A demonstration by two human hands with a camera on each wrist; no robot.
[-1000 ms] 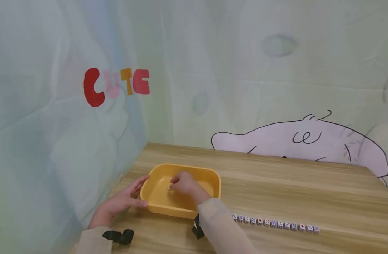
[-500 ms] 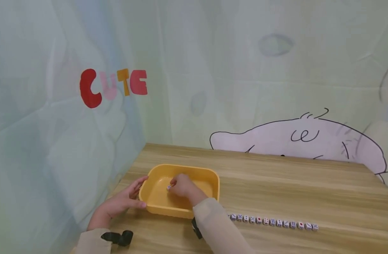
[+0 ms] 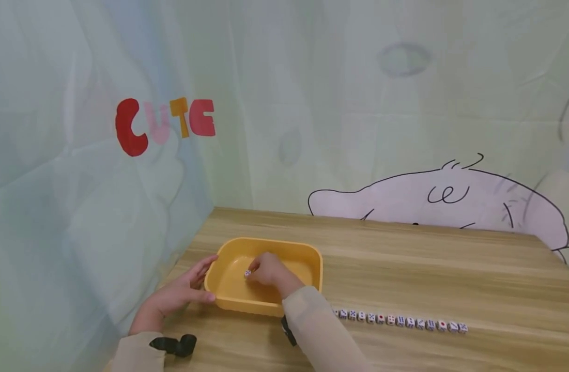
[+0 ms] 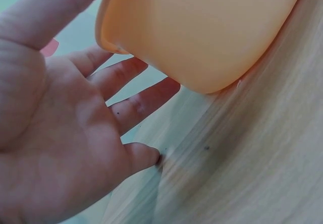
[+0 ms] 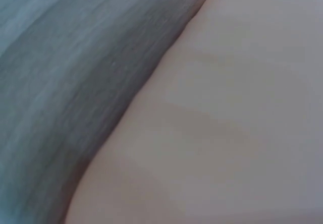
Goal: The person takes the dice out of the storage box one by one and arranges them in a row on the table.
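In the head view a yellow plastic tray (image 3: 263, 309) sits on the wooden table. My left hand (image 3: 177, 298) rests against its left end, thumb at the near corner and fingers along the outer wall. Those fingers look fairly straight in the left wrist view, touching the tray (image 4: 202, 37). Inside the tray, my right hand (image 3: 269, 269) pinches a small white die (image 3: 247, 273) low over the bottom; whether the die touches it, I cannot tell. A row of several white dice (image 3: 401, 321) lies to the right. The right wrist view shows only blurred cloth and pale surface.
The table (image 3: 405, 268) runs back to a printed cloth backdrop (image 3: 358, 129). Another cloth wall (image 3: 126, 232) borders the left side, close to my left hand. My right sleeve (image 3: 326, 330) crosses the tray's near rim and covers the row's left end.
The die has become more visible at my right fingertips, its spotted face now showing. My right hand has barely moved, and my left hand stays against the tray. The view has shifted slightly.
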